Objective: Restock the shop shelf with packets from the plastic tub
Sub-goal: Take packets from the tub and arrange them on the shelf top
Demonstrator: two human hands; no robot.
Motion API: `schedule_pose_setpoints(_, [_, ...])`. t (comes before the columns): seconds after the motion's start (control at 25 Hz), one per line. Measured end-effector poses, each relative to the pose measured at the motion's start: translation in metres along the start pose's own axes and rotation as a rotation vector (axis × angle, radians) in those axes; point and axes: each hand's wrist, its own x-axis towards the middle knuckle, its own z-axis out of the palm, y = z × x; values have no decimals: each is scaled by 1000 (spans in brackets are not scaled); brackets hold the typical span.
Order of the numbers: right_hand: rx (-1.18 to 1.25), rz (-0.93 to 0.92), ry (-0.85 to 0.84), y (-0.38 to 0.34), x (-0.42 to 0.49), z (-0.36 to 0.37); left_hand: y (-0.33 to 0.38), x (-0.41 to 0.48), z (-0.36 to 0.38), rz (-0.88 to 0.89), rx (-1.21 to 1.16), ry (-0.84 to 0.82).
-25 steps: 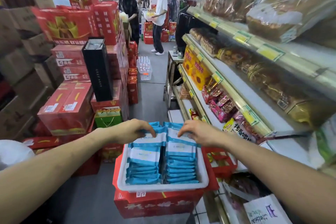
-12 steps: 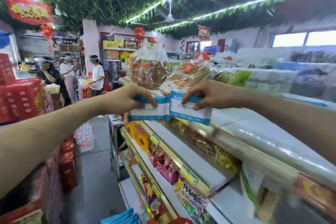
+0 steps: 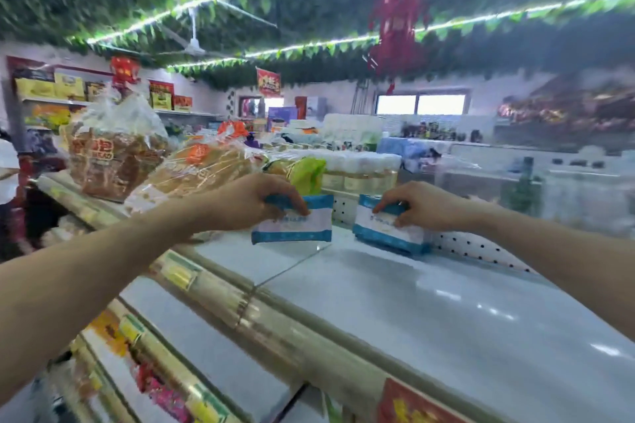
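My left hand (image 3: pixel 249 204) grips the top of a blue-and-white packet (image 3: pixel 299 225), held upright with its lower edge at the surface of the white top shelf (image 3: pixel 395 299). My right hand (image 3: pixel 421 204) grips a small stack of the same blue-and-white packets (image 3: pixel 385 233), which stands on the shelf against the perforated back panel (image 3: pixel 477 247). The two lots are a hand's width apart. The plastic tub is out of view.
Bagged bread loaves (image 3: pixel 117 154) and a green-wrapped bag (image 3: pixel 307 173) crowd the shelf's left end. Bottled packs (image 3: pixel 360 168) stand behind the back panel. Lower shelves with price tags (image 3: pixel 178 273) step down at the bottom left.
Both hands took packets from the tub, lifted them to the top shelf and moved apart. The packets, held side by side in the air before, are now down at the shelf's back.
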Motion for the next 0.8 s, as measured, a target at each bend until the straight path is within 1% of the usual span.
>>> schedule_pose_setpoints(0.16, [-46,16,-12,25,16,16,-10,25,12,8,-13,-24])
schedule_pose_setpoints(0.28, [-47,6,-63,27,21,24,-21,33,14,29,-14,-46])
schedule_pose_setpoints(0.36, [-131,-12,-106,28,22,28,-27,38,16,28,-25,-62])
schedule_pose_setpoints(0.44, [-277,-19,-120,29,21,32,-30,45,19,21,-63,-74])
schedule_pose_setpoints(0.52, [-376,-6,-100,28,17,32,-30,54,26,34,-85,-92])
schedule_pose_setpoints(0.6, [-409,3,-95,27,13,32,-27,66,35,63,-85,-119])
schedule_pose_setpoints(0.72, [-399,23,-64,27,3,24,-22,92,55,132,-75,-157])
schedule_pose_setpoints(0.8, [-365,71,14,29,-4,13,-17,111,72,163,-85,-178])
